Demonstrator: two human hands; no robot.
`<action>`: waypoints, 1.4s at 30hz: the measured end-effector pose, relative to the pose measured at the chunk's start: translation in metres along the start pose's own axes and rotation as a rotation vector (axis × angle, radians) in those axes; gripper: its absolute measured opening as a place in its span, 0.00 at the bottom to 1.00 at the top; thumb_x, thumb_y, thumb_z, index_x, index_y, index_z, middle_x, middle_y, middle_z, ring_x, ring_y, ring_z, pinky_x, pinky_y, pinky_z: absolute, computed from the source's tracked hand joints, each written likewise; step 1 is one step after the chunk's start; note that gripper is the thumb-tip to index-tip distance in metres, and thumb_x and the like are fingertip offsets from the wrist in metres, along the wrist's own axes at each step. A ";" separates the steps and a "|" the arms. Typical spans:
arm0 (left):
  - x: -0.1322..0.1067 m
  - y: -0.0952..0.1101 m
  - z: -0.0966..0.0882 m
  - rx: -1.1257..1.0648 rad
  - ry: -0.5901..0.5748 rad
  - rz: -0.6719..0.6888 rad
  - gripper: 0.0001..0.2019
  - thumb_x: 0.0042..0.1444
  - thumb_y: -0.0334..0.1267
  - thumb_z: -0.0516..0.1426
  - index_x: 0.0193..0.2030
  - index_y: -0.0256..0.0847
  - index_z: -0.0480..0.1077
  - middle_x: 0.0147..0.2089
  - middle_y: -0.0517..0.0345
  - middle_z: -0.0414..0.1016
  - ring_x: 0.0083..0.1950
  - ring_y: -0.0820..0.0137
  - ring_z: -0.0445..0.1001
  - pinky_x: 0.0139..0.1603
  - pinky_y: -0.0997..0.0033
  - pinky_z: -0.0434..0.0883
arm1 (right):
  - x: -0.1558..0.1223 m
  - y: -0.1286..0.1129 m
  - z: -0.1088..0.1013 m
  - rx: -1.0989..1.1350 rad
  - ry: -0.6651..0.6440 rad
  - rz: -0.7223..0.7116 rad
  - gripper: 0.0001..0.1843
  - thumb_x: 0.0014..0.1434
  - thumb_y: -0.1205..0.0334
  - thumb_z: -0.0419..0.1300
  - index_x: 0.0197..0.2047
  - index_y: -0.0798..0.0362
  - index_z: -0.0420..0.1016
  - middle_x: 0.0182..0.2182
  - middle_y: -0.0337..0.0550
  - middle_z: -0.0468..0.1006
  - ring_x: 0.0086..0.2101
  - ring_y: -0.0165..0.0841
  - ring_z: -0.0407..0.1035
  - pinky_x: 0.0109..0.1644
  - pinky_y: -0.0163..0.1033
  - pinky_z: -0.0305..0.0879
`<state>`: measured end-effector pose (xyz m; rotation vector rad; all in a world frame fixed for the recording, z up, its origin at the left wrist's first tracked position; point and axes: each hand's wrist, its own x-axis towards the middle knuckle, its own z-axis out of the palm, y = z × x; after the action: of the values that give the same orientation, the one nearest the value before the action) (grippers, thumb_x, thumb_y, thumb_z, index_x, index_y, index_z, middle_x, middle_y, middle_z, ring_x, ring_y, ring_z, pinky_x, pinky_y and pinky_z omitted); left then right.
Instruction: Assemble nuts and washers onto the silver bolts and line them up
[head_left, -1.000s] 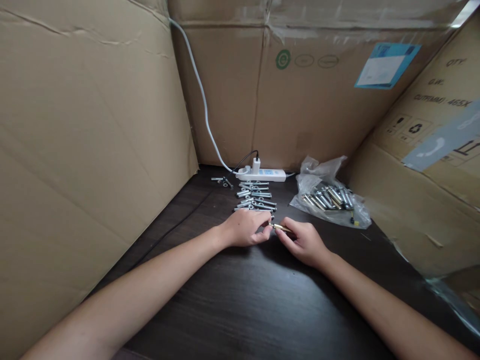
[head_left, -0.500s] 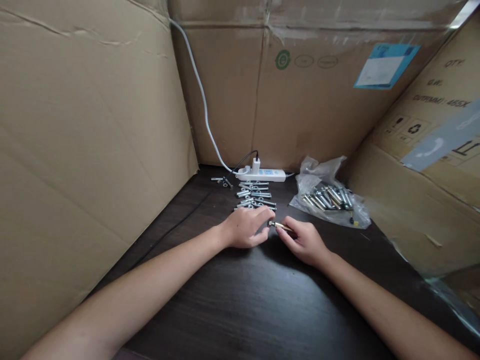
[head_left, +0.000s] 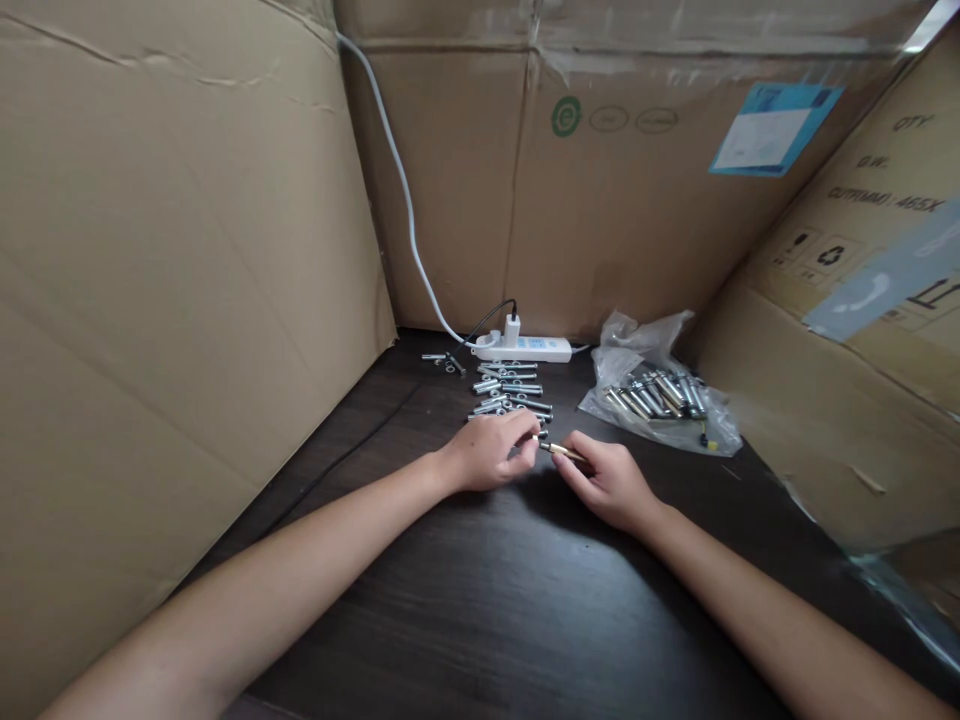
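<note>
Between the thumb and fingers of my right hand (head_left: pixel 604 480) is a brass-coloured expansion bolt (head_left: pixel 568 452), its end pointing left. My left hand (head_left: pixel 491 452) pinches at that left end, and the fingertips hide the bolt's tip and any nut on it. Just behind my left hand lie rows of silver bolts, sleeves and washers (head_left: pixel 517 389) on the dark table (head_left: pixel 487 610). Part of the nearest row is covered by the hand.
A clear plastic bag (head_left: pixel 645 345) with several expansion bolts (head_left: pixel 660 395) lies at the right. Behind the rows is a white power strip (head_left: pixel 536 349) with a plugged-in charger (head_left: pixel 512 330). A black cable (head_left: pixel 360 445) crosses the left side. Cardboard boxes (head_left: pixel 450 200) wall in the table.
My left thumb and fingers have closed in at the bolt's left end, covering the tip that showed between them before. My right hand keeps its hold in nearly the same place.
</note>
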<state>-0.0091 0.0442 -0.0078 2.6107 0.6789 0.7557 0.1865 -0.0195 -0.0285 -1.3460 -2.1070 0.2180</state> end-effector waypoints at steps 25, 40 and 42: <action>0.006 0.021 0.016 -1.502 -0.178 -0.712 0.11 0.57 0.44 0.51 0.33 0.42 0.52 0.24 0.70 0.48 0.16 0.84 0.44 0.16 0.84 0.42 | 0.001 -0.001 0.002 0.133 0.032 0.000 0.12 0.61 0.58 0.53 0.46 0.51 0.71 0.37 0.40 0.78 0.33 0.30 0.72 0.36 0.31 0.64; 0.007 0.019 0.017 -1.198 -0.071 -0.646 0.02 0.58 0.35 0.46 0.35 0.42 0.54 0.21 0.71 0.44 0.17 0.82 0.42 0.17 0.83 0.44 | 0.002 0.004 -0.003 -0.066 0.048 0.102 0.12 0.61 0.55 0.50 0.31 0.52 0.64 0.22 0.35 0.67 0.23 0.28 0.61 0.29 0.33 0.54; 0.007 0.018 0.018 -1.051 -0.062 -0.590 0.02 0.58 0.36 0.47 0.35 0.41 0.55 0.22 0.70 0.47 0.18 0.81 0.47 0.18 0.82 0.48 | 0.002 0.005 -0.003 -0.053 0.051 0.095 0.12 0.61 0.56 0.50 0.29 0.52 0.63 0.21 0.35 0.66 0.23 0.28 0.60 0.29 0.33 0.53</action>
<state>0.0126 0.0292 -0.0119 1.3818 0.7097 0.5923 0.1913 -0.0159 -0.0270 -1.4693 -2.0215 0.1658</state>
